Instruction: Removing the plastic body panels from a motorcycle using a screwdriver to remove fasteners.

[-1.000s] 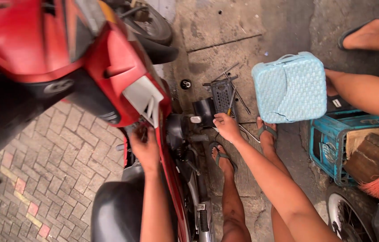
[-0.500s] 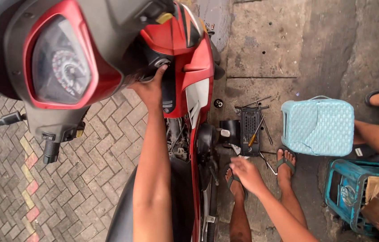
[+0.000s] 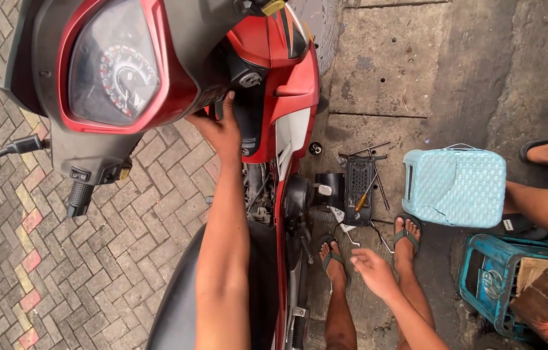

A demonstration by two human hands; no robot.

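Note:
I stand beside a red and black scooter (image 3: 287, 78) and look down over its instrument panel (image 3: 115, 71). My left hand (image 3: 219, 126) reaches up under the handlebar cover and presses its fingers against the dark inner panel below the ignition. My right hand (image 3: 372, 271) hangs free beside the scooter, fingers loosely apart, holding nothing, above my sandalled feet (image 3: 333, 259). On the ground by the engine lies a black tool tray (image 3: 358, 191) with a screwdriver and loose metal tools around it.
A light blue plastic stool (image 3: 455, 188) stands to the right of the tools. Another person's leg (image 3: 546, 207) and foot show at the right edge. A teal crate (image 3: 501, 285) with wood sits at the lower right. Brick paving lies left, concrete right.
The view has risen towards the handlebar. My left hand went from the engine side up to the panel under the handlebar. My right hand left the engine area and dropped lower.

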